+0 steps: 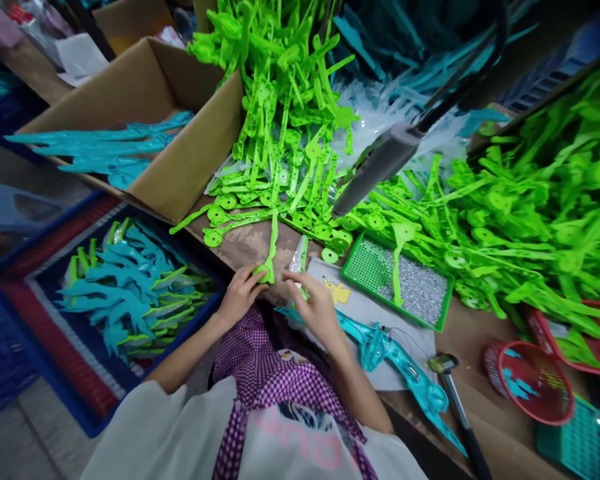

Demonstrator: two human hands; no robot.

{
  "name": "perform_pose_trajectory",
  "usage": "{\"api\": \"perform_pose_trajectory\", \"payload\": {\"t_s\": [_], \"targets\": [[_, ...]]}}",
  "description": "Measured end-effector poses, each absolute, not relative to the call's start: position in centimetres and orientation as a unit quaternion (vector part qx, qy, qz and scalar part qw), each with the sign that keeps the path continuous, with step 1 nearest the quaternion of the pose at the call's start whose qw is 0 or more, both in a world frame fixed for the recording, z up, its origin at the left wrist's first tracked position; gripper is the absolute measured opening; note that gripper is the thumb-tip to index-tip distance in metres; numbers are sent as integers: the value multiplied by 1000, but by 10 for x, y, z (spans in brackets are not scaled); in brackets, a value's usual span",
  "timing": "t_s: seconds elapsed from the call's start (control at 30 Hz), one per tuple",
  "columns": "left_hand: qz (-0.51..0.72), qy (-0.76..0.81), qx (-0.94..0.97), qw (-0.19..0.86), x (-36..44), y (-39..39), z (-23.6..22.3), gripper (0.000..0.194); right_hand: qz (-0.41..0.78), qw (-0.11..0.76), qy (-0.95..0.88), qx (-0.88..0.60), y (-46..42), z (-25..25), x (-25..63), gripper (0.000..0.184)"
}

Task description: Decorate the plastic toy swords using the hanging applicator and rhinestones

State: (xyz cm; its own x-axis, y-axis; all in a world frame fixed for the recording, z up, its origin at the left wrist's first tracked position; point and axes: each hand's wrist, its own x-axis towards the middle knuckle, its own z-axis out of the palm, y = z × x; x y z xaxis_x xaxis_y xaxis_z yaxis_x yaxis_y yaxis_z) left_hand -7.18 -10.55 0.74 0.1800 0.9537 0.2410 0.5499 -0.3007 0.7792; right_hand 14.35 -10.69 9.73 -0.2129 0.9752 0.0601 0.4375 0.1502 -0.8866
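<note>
Low centre of frame, the left hand (240, 293) pinches a green plastic strip (271, 250) by its base, steadying it on the table edge (253, 243) while the right hand (316, 308), fingers curled, grips a small clear bag (298, 261) alongside.

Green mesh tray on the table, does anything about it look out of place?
Yes. One green plastic piece lies loose across the green mesh tray, apart from the heaps beside it. Otherwise the tray sits flat, and neither the left hand nor right hand touches it.
</note>
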Motion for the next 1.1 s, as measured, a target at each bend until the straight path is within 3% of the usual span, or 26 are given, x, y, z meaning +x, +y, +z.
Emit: {"api": "perform_pose_trajectory", "payload": {"t_s": [0.1, 0.2, 0.27, 0.33, 0.4, 0.5, 0.57, 0.83, 0.93, 1.1], "targets": [[373, 524, 717, 267, -81, -101, 8, 28, 346, 251, -767, -479, -117, 81, 118, 36], [461, 651, 582, 157, -102, -90, 4, 28, 289, 205, -795, -493, -118, 68, 105, 41], [486, 716, 491, 104, -121, -78, -1, 40, 267, 188, -811, -486, -116, 61, 104, 41], [473, 729, 483, 109, -139, -64, -6, 50, 254, 177, -825, -473, -114, 54, 105, 40], [442, 725, 513, 128, -151, -49, -9, 41, 241, 170, -834, -466, -113, 49, 107, 38], [408, 736, 526, 123, -157, -33, -9, 16, 221, 164, -843, -462, -114, 45, 110, 37], [405, 738, 529, 110, -154, -29, -8, 11, 212, 167, -847, -458, -117, 47, 112, 36], [412, 715, 557, 92, -124, -46, -3, 14, 204, 216, -864, -407, -122, 67, 112, 31], [398, 681, 607, 103, -137, -41, 6, 10, 192, 234, -859, -412, -120, 67, 116, 29], [308, 658, 683, 76, -179, 2, 20, 23, 212, 256, -843, -422, -124, 66, 122, 26]]}}
